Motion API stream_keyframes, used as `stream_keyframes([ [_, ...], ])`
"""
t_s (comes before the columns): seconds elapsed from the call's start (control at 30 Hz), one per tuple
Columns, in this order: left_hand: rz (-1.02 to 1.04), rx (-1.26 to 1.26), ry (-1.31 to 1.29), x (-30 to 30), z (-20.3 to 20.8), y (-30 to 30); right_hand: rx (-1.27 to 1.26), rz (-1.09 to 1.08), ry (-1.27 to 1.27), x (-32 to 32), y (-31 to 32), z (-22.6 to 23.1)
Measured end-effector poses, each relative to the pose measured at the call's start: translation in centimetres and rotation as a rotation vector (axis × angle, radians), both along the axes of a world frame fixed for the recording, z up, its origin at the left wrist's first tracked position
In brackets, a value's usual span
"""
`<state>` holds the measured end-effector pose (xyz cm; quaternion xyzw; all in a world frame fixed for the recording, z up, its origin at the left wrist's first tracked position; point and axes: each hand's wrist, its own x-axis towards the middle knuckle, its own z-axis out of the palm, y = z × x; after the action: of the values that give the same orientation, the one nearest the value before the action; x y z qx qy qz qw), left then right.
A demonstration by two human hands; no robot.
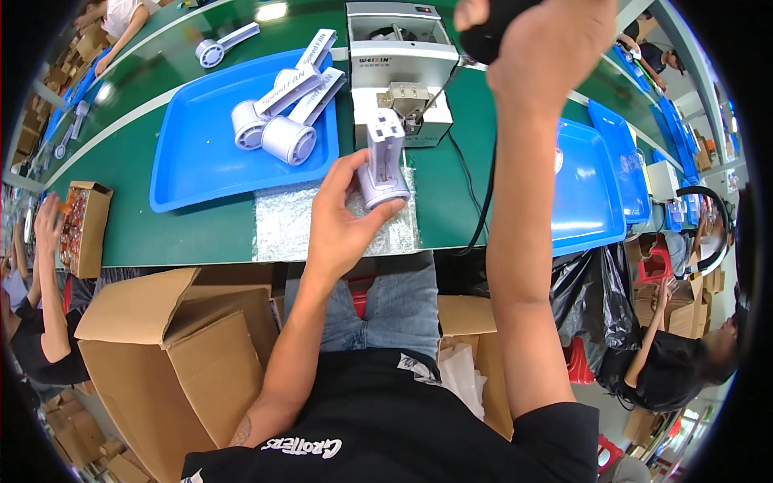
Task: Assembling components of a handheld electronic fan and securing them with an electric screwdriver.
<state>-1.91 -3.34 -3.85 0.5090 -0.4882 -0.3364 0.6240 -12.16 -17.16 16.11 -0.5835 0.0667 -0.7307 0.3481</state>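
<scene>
My left hand [342,221] grips a pale lavender handheld-fan housing [383,179] near the table's front edge. Its round end points down toward me, and its open, hollow handle stands up. Raised at the upper right, my right hand [551,60] is wrapped round a black tool [498,30], partly cut off by the frame; its exact kind does not show. Just beyond the housing stands a grey and white screw-feeder-like machine [403,72] with a small metal block at its front. To the left, several similar fan housings lie in a blue tray [193,141].
Under my left hand lies a clear plastic sheet [282,221] on the green table [121,217]. A black cable [487,193] hangs at the right, before another blue tray [584,173]. Open cardboard boxes [145,378] flank my legs. Other people work on both sides.
</scene>
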Motion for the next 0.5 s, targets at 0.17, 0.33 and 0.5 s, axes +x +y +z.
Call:
stream_keyframes([
  [0.17,-0.020,-0.013,0.040,0.1,0.3,-0.1,0.141,0.650,-0.292,1.8,-0.7,0.1],
  [0.33,-0.023,-0.016,0.034,0.2,0.1,-0.1,-0.129,0.109,0.035,1.9,-2.1,-1.3],
  [0.5,-0.010,-0.005,-0.017,0.4,0.0,0.0,-0.073,0.146,0.060,2.0,-1.5,-1.4],
])
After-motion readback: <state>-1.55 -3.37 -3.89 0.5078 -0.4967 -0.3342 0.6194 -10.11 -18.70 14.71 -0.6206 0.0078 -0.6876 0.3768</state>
